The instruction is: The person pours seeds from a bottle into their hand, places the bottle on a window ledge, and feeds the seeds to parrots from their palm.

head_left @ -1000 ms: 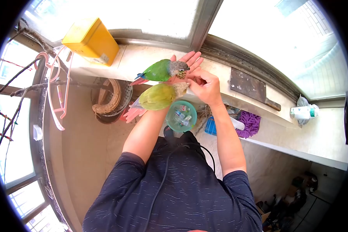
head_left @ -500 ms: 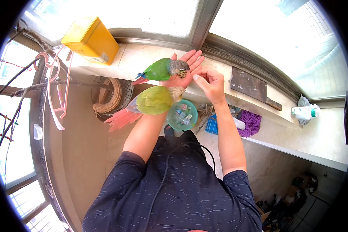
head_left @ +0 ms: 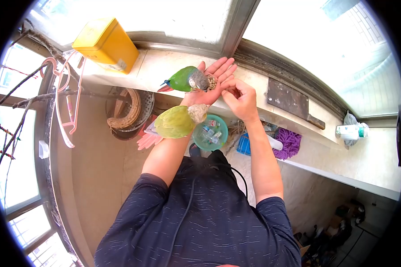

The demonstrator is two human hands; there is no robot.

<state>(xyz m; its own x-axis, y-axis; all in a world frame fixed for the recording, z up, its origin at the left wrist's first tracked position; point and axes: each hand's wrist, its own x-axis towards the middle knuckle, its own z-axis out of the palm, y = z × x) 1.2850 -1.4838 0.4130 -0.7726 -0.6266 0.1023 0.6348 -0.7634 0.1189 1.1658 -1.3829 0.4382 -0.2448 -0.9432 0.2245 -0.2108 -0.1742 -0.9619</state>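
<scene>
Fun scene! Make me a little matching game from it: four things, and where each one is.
Things:
1. Bright green bird
2. Yellow-green bird
3. Yellow box
4. Flat dark blade with a handle

Places:
A. On the sill, toward the picture's right
B. Over the left forearm, near the wrist
C. On the sill, toward the picture's upper left
D. At the open left hand, head by the small pellets

Pairs: 1-D, 2-B, 3-C, 4-A
</scene>
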